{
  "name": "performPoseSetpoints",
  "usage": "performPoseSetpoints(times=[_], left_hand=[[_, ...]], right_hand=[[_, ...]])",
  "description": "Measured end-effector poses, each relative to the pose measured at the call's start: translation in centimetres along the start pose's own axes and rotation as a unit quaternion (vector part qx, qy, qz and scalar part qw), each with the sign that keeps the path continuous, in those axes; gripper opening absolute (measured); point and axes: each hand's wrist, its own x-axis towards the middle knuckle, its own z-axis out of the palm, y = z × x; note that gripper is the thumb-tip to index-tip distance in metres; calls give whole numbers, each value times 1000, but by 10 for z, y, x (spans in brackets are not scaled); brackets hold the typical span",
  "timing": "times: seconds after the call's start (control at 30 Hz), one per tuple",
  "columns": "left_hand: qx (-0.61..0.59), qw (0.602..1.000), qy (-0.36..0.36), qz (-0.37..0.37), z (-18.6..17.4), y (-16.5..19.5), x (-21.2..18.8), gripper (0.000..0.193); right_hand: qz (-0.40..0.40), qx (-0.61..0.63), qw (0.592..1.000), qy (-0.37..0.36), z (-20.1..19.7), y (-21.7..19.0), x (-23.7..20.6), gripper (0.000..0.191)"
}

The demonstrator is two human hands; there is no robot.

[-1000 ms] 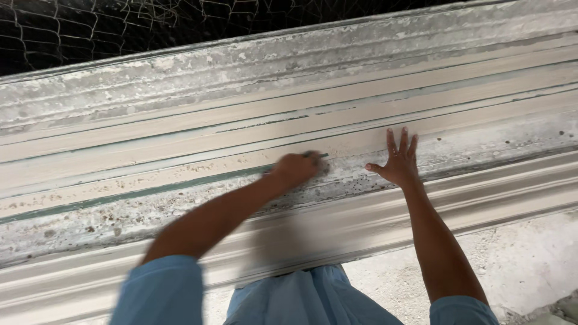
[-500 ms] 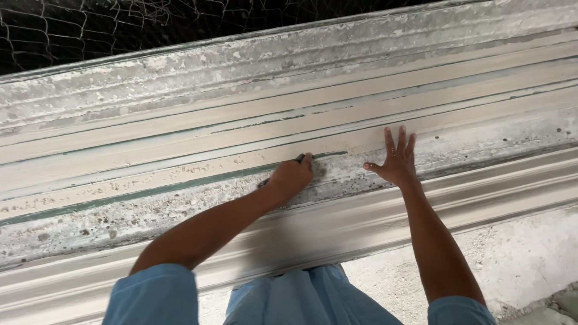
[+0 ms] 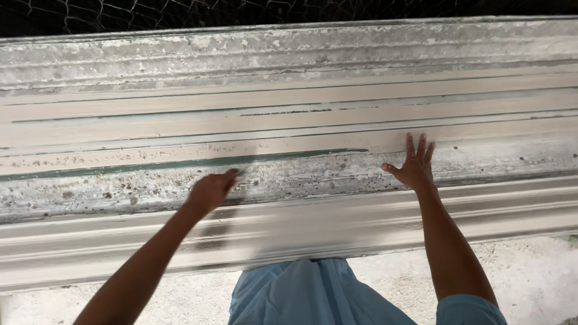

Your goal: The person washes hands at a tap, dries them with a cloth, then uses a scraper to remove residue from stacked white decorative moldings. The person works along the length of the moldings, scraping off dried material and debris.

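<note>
A long moulded plaster cornice [image 3: 301,114] lies across the whole view, grey-white with ridges, grooves and thin green lines. My left hand [image 3: 211,189] is closed and blurred, pressed on the rough speckled band of the cornice; a small pale object shows at its fingertips, too blurred to name. My right hand [image 3: 414,165] rests flat on the same band further right, fingers spread, holding nothing.
Wire mesh [image 3: 120,12] runs along the dark top edge behind the cornice. Below the cornice is a pale concrete floor [image 3: 530,271]. My light blue clothing [image 3: 307,295] fills the bottom centre.
My left hand has slid to the left along the speckled band. My right hand stays flat in the same place on the cornice.
</note>
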Motion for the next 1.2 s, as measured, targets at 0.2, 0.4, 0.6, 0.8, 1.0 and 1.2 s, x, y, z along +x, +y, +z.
performPoseSetpoints(times=[0.2,0.4,0.6,0.8,1.0,1.2], left_hand=[[156,984,34,78,9,-24,15,55],[17,994,31,99,40,158,97,42],[-70,982,110,134,40,254,123,19],[30,988,98,119,26,178,96,28],[6,985,97,143,39,267,132,21],[27,989,55,138,39,291,140,45]], right_hand=[[9,-2,1000,-12,-3,-5,2,139],[24,6,1000,-15,-12,-12,-5,140],[28,3,999,-16,-18,-12,-9,140],[5,8,1000,5,-17,-9,-9,139],[4,15,1000,14,-15,-3,-11,137],[-23,17,999,24,-8,16,-12,127]])
